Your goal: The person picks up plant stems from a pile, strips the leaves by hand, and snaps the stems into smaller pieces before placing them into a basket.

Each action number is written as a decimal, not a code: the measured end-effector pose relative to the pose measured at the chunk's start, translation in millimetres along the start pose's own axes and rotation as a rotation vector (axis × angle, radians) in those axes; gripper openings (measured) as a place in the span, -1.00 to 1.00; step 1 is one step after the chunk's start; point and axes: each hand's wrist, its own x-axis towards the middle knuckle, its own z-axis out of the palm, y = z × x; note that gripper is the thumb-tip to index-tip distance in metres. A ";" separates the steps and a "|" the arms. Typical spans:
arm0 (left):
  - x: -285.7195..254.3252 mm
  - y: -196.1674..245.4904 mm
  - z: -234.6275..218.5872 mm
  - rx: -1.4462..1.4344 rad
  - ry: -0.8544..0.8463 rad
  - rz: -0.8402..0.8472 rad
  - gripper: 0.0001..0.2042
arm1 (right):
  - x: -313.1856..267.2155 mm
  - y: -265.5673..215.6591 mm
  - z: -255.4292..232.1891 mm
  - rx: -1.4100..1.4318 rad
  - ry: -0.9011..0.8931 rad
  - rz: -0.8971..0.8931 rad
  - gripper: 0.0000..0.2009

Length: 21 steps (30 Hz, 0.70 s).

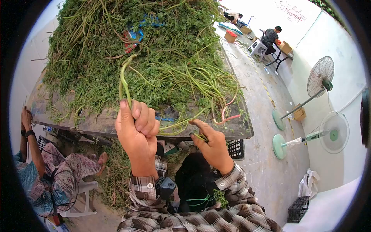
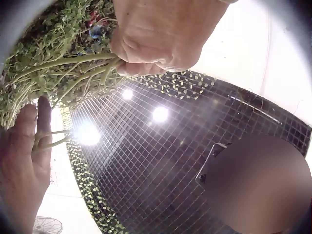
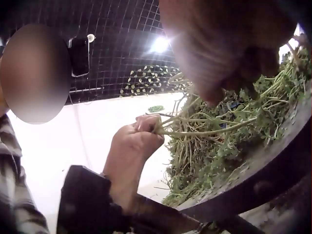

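A big pile of green leafy stems [image 1: 154,50] covers a worn wooden table [image 1: 101,124]. My left hand [image 1: 137,123] is at the table's near edge, fingers curled round a bunch of long green stems [image 1: 123,79] that stand up out of the fist. The left wrist view shows this hand [image 2: 161,34] gripping the stems [image 2: 73,61]. My right hand [image 1: 208,143] is to the right, pinching thin stems [image 1: 176,125] that run across to the left hand. In the right wrist view the right hand [image 3: 229,44] is close and blurred, and the left hand [image 3: 136,141] clasps stems [image 3: 204,131].
A person [image 1: 50,170] sits at the left on a white plastic chair [image 1: 81,193]. Black crates [image 1: 235,149] [image 1: 299,208] are under the table and at the right. Two standing fans [image 1: 320,77] [image 1: 332,131] line the right wall. People [image 1: 270,36] and boxes are far back.
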 end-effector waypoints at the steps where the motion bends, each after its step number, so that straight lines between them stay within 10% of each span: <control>1: 0.2 0.4 -0.6 -0.012 -0.009 -0.007 -0.68 | 2.1 -0.8 1.3 0.035 -0.001 0.010 -0.58; 21: -0.4 0.4 1.5 0.057 0.058 -0.022 -0.66 | 18.6 6.6 16.4 -0.221 0.063 -0.213 -0.78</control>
